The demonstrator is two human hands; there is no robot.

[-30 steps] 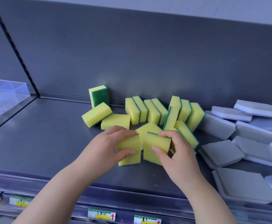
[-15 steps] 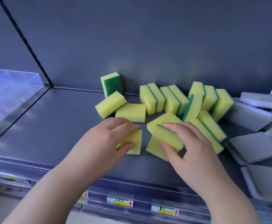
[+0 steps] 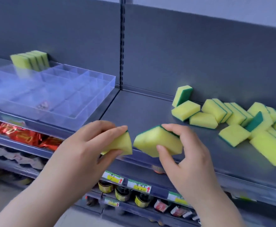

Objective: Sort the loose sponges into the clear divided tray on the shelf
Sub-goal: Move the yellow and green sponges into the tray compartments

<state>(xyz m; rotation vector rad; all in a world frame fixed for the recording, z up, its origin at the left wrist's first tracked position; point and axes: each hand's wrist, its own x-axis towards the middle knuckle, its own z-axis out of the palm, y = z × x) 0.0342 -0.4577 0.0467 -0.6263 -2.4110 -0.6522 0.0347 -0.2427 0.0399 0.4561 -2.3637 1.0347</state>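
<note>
Head view: I see left hand (image 3: 84,145) gripping first sponge (image 3: 122,144), right hand (image 3: 188,153) gripping second sponge (image 3: 152,141); four sponges (image 3: 29,60) stand at tray (image 3: 91,105) back.

Left hand (image 3: 82,149) hides much of its sponge (image 3: 123,143); price labels (image 3: 139,185) unreadable
</note>
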